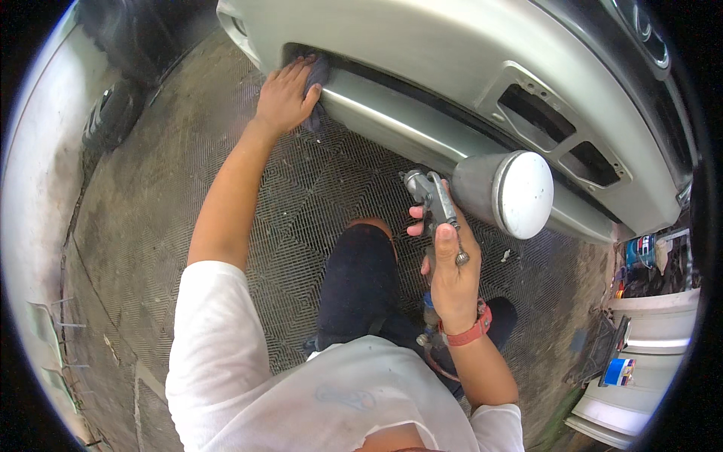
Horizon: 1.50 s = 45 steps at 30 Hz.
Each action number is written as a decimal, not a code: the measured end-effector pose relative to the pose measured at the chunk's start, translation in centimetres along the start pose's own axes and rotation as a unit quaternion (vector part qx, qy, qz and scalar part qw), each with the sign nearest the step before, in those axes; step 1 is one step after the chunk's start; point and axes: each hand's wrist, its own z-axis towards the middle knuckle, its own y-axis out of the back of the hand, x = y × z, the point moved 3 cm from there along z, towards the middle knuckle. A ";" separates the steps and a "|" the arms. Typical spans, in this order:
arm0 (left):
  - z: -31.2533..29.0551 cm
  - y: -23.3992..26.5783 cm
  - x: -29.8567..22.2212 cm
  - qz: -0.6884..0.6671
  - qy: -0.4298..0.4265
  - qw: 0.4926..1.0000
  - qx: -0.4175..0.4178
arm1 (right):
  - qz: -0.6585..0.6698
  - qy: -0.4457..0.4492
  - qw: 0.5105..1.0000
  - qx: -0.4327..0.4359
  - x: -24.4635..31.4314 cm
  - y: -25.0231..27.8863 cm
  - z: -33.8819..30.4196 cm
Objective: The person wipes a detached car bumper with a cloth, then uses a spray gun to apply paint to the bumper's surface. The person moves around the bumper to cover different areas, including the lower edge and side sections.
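My left hand (285,96) reaches far forward, its fingers stretched over a dark purple-grey cloth (319,74) that it presses to the left end of a silver-grey car bumper (392,113). Part of the cloth hangs below the hand. In my right hand (457,273) is a paint spray gun (433,197), gripped around its handle with the thumb at the back. The gun's grey cup (482,188), topped by a round white lid (526,194), tilts to the right, close to the bumper. A hose fitting (429,310) shows under the grip.
Above the bumper rises a silver-grey body panel (422,45) with two rectangular cut-outs. Ribbed dark matting (301,203) covers the floor. At far left stand a pale wall (34,166) and a tyre (113,117). A blue can (640,252) and white containers (655,324) are at the right.
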 end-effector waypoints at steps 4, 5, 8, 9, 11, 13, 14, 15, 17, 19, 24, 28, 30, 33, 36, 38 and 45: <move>0.1 -0.8 -1.3 0.077 0.093 0.992 -0.032 | -0.015 0.002 1.000 -0.008 -0.1 0.0 0.0; -0.1 -0.8 -2.2 0.086 0.113 0.988 -0.059 | -0.026 0.009 1.000 -0.014 0.0 0.1 0.0; -0.4 -0.3 -4.8 0.097 0.151 0.979 -0.095 | -0.068 0.031 0.997 -0.036 0.1 0.6 0.6; -0.3 -0.2 -6.1 0.076 0.144 0.985 -0.058 | -0.082 0.038 0.995 -0.043 0.0 0.8 1.0; 0.5 0.5 -9.4 0.036 0.131 0.991 0.016 | -0.110 0.062 0.991 -0.052 -0.3 1.0 2.0; 1.0 0.2 -13.2 0.004 0.079 0.997 -0.017 | -0.078 0.058 0.994 -0.054 0.1 1.1 2.5; 1.2 0.3 -15.1 0.007 0.070 0.997 -0.021 | -0.074 0.043 0.995 -0.060 0.6 0.9 2.4; 1.4 0.4 -17.0 0.009 0.062 0.998 -0.025 | -0.069 0.045 0.995 -0.060 0.8 0.8 2.3; 2.1 0.3 -20.5 -0.038 0.079 0.996 0.020 | -0.065 0.053 0.994 -0.064 1.3 0.8 2.3; 1.7 0.0 -23.4 -0.107 0.045 0.993 0.016 | -0.068 0.052 0.994 -0.060 1.7 0.6 2.0; 0.2 -0.1 -25.0 -0.253 -0.078 0.964 -0.036 | -0.071 0.050 0.995 -0.052 1.8 0.5 1.5; -0.8 -1.2 -16.2 -0.120 0.058 0.990 -0.039 | -0.051 0.042 0.997 -0.050 1.8 0.6 0.9; -1.2 0.1 -11.4 -0.027 0.086 0.994 -0.060 | -0.035 0.041 0.997 -0.047 1.5 1.3 0.8; -3.3 2.3 -5.7 0.055 0.160 0.985 -0.023 | -0.034 0.043 0.998 -0.043 1.2 1.4 0.5; -7.9 3.0 -0.6 -0.172 0.407 0.896 -0.049 | -0.031 0.036 0.998 -0.045 1.0 1.5 0.1; -11.8 2.7 1.5 -0.311 0.516 0.789 -0.119 | -0.022 0.031 0.998 -0.045 0.9 1.5 -0.1; -17.6 1.1 0.9 -0.636 0.544 0.521 -0.167 | -0.033 0.010 0.999 -0.041 0.5 1.1 0.7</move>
